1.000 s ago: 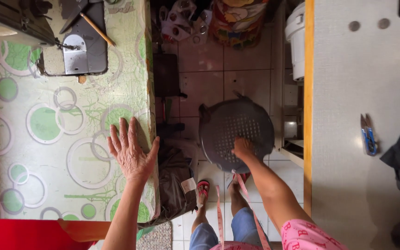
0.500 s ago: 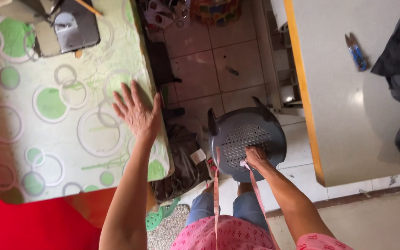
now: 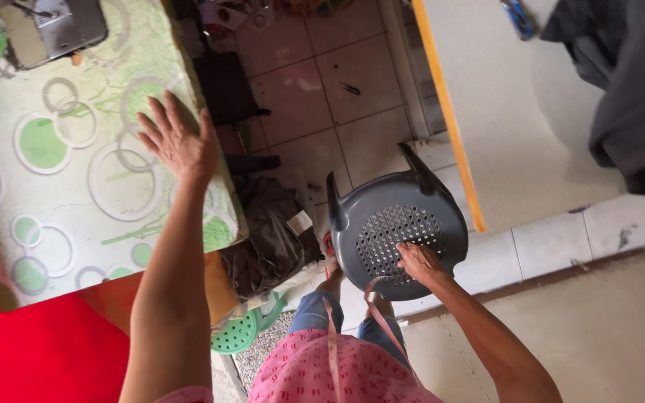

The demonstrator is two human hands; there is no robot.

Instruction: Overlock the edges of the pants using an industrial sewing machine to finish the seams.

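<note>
1. Our left hand (image 3: 177, 142) lies flat, fingers spread and gripping nothing, on the green-ringed tablecloth (image 3: 61, 194) near the table edge; we should keep that palm pressed for balance.
2. A dark bag (image 3: 270, 239) slumps on the floor between.
3. Our right hand (image 3: 418, 261), arm stretched down, grasps the grey plastic stool (image 3: 397, 227) through its perforated seat, just beside the white counter (image 3: 516, 134); a firm grip stops it tipping.
</note>
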